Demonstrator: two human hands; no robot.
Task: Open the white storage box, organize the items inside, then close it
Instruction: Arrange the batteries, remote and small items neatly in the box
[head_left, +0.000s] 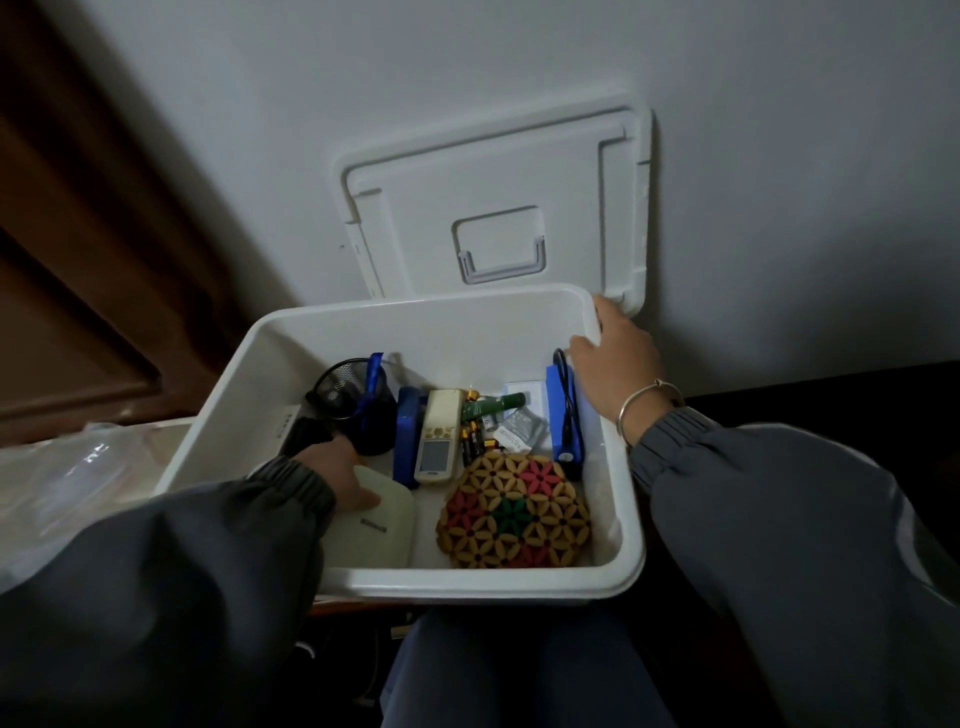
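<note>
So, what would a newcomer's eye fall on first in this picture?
Probably the round beaded mat in yellow, red and green, lying at the front right of the open white storage box. Next, the lid leaning against the wall behind it. Then the hands: the right hand grips the far right rim, the left hand touches a pale flat device at the front left.
</note>
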